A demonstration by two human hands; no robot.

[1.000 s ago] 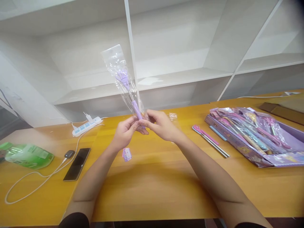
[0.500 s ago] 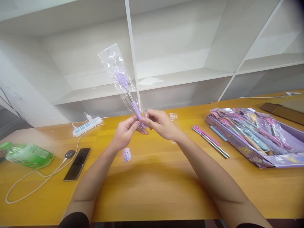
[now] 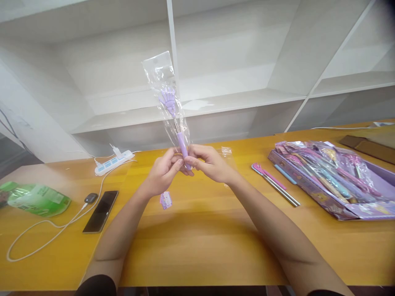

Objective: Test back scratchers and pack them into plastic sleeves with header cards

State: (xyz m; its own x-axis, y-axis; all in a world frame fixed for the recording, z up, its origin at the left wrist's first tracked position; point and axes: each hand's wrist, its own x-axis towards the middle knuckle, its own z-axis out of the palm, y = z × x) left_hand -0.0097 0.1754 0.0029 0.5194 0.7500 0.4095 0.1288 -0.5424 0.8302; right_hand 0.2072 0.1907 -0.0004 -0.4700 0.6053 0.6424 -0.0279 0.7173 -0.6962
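A purple back scratcher (image 3: 182, 144) with a hand-shaped head stands nearly upright above the table, inside a clear plastic bag (image 3: 159, 68). My left hand (image 3: 164, 170) pinches the bottom of the handle and bag from the left. From the other side, my right hand (image 3: 210, 163) grips the same end, its thumb against the handle. Whether the bag's lower end is open is hidden by my fingers. Small printed cards (image 3: 166, 200) lie on the table below my left hand. Beyond my right hand lies another clear bag (image 3: 226, 152).
On the right, a purple display box (image 3: 331, 207) holds several bagged back scratchers. Loose back scratchers (image 3: 273, 183) lie beside it. At left are a phone (image 3: 101, 211), a white cable, a power strip (image 3: 115, 163) and a green bottle (image 3: 40, 200). White shelving (image 3: 228, 102) rises behind.
The bagged back scratcher has swung more upright, its head moving to the right. Both hands stay closed on its lower end, nearly in place.
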